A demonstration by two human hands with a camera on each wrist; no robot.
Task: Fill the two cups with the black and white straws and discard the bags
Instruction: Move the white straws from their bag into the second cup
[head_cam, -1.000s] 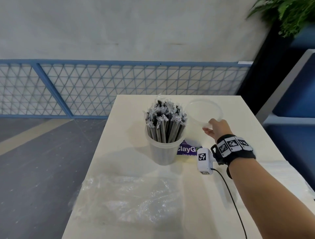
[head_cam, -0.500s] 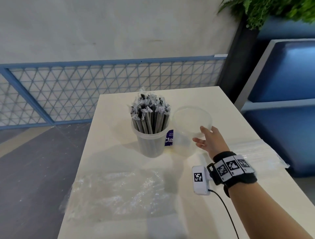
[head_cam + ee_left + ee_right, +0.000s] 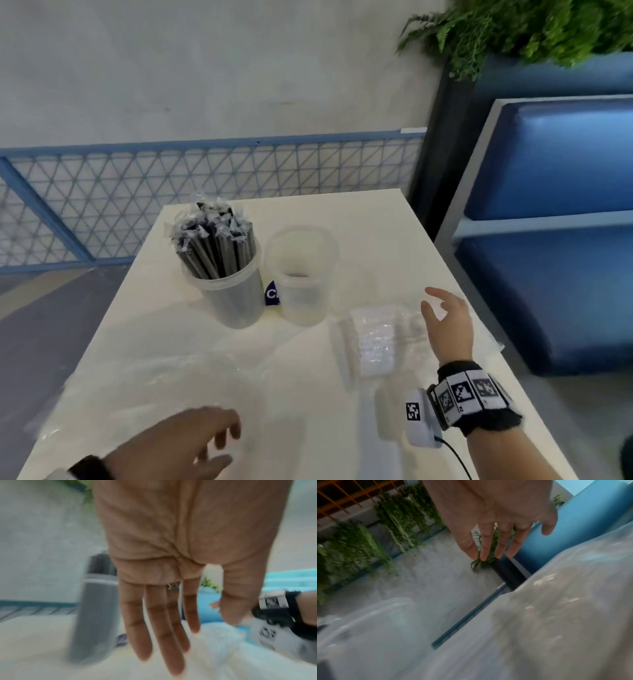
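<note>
A clear cup [image 3: 233, 291] full of wrapped black straws [image 3: 214, 240] stands on the white table [image 3: 376, 219]. Right beside it stands an empty clear cup [image 3: 301, 274]. A clear bag of white straws [image 3: 380, 337] lies to the right of the cups. My right hand [image 3: 445, 322] hovers over that bag's far end, fingers spread and holding nothing. An empty crumpled clear bag [image 3: 154, 387] lies at the front left. My left hand [image 3: 191, 442] hovers near it, fingers loose and empty. In the left wrist view the left hand [image 3: 164, 628] has straight fingers, the full cup [image 3: 96, 608] behind.
A small purple card [image 3: 272, 294] stands between the cups. A blue bench [image 3: 548, 222] runs close along the table's right side. A blue mesh railing [image 3: 171, 192] and grey wall lie beyond the far edge, with a plant [image 3: 513, 31] at top right.
My right hand let go of the empty cup, now beside the full cup, and moved right over the white straw bag. My left hand came into view at the front.
</note>
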